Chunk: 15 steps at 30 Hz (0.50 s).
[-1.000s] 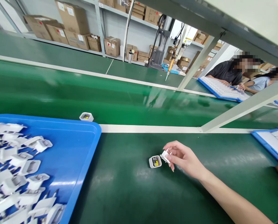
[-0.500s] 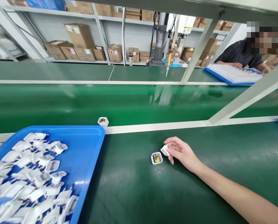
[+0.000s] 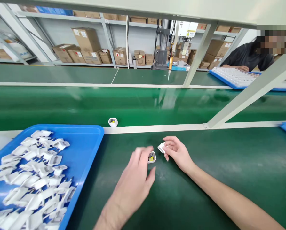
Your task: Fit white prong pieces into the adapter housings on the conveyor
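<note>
My right hand (image 3: 176,151) pinches a small white plug cover (image 3: 161,147) between thumb and fingers, just above the dark green table. Beside it on the table stands a white charger housing (image 3: 152,157), its top uncovered and yellow and dark parts showing inside. Over the left side of this housing reaches my left hand (image 3: 137,172), slightly blurred, thumb and fingers apart; whether a fingertip touches the housing I cannot tell. A blue tray (image 3: 90,140) to the left holds a heap of white plug covers (image 3: 35,179) with metal pins.
A second charger housing (image 3: 113,122) stands on the green conveyor belt (image 3: 61,105) behind the tray. A pale metal post (image 3: 239,100) slants up at right. Across the belt are a dispensing needle (image 3: 169,68) and a person (image 3: 246,56) beside a filled blue tray (image 3: 229,83).
My left hand has come into view and reached to the housing. My right hand still holds the plug cover. The view has shifted slightly.
</note>
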Each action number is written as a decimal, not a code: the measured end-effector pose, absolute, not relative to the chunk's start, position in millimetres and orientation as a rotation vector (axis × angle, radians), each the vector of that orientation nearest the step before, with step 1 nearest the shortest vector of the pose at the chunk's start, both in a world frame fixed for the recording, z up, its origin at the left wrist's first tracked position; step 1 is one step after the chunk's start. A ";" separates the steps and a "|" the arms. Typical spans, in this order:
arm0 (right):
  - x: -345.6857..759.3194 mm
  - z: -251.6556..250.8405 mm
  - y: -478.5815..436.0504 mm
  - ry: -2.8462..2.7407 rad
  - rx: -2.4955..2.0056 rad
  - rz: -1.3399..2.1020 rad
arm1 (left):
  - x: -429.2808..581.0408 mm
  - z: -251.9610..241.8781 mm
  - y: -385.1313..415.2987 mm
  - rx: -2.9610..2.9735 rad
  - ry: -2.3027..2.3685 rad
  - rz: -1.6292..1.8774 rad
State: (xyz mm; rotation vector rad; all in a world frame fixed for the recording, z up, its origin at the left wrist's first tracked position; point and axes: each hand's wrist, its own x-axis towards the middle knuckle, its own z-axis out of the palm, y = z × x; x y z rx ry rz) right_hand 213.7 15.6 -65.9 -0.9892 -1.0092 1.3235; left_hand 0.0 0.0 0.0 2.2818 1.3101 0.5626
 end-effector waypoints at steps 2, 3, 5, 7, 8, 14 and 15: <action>214.3 -64.9 15.7 -0.993 -0.993 1.304 | 3.7 4.6 11.4 2.279 1.229 0.471; 214.4 -65.0 15.9 -0.995 -0.995 1.300 | 5.4 5.3 18.3 2.273 1.165 0.405; 214.6 -65.3 15.6 -1.030 -0.996 1.283 | 9.7 3.1 30.2 2.231 1.072 0.299; 215.2 -64.9 13.9 -1.142 -1.008 1.210 | 15.9 -4.0 35.8 2.164 1.121 0.269; 215.8 -63.8 12.4 -1.232 -1.019 1.141 | 19.7 -8.8 35.9 2.127 1.187 0.279; 221.3 -49.8 6.7 -1.830 -1.108 0.801 | 35.3 -29.3 26.5 2.054 1.368 0.309; 222.1 -47.6 6.8 -1.850 -1.136 0.795 | 35.1 -30.3 26.8 2.039 1.357 0.303</action>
